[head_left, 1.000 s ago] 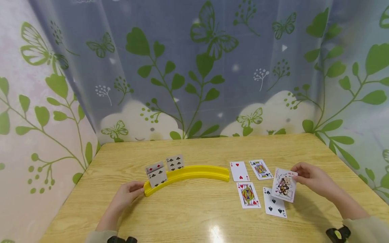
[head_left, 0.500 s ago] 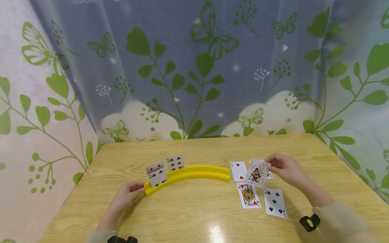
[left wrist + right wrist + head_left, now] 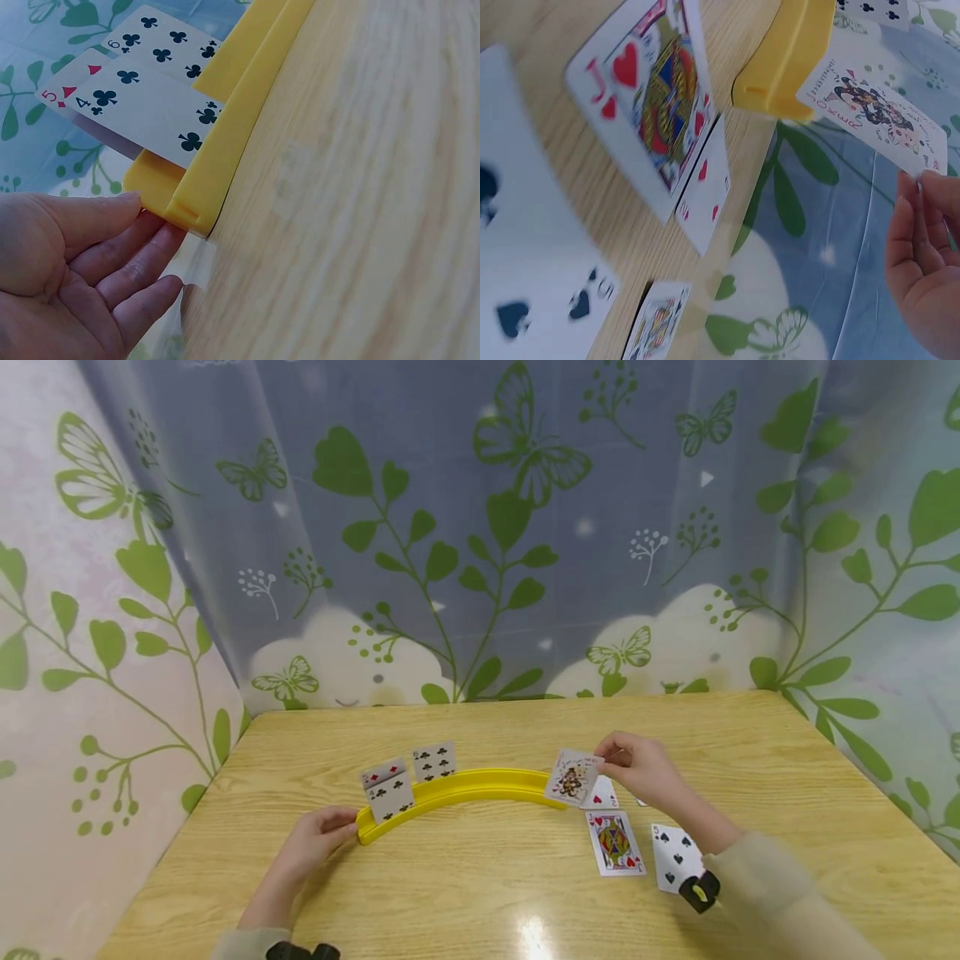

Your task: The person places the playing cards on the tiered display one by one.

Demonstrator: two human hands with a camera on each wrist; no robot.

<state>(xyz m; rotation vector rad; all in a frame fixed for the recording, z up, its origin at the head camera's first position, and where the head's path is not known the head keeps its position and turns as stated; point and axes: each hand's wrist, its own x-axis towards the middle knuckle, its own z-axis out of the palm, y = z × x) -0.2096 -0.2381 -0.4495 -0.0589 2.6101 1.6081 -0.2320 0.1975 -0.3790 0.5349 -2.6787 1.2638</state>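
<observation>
Leftward, the joker (image 3: 573,778) juts from the pinching right hand (image 3: 640,770).

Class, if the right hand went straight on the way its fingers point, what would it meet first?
Beyond the joker it pinches, the right hand would probably meet the yellow rack at its nearer end, though depth is unclear.

The left hand (image 3: 322,832) grips one end of a curved yellow holder (image 3: 480,785) with three standing cards (image 3: 392,797); the right hand (image 3: 643,768) pinches a joker (image 3: 573,779) near the holder's other end. A jack of hearts (image 3: 616,843) and a five of spades (image 3: 677,855) lie on the desk (image 3: 450,893).
</observation>
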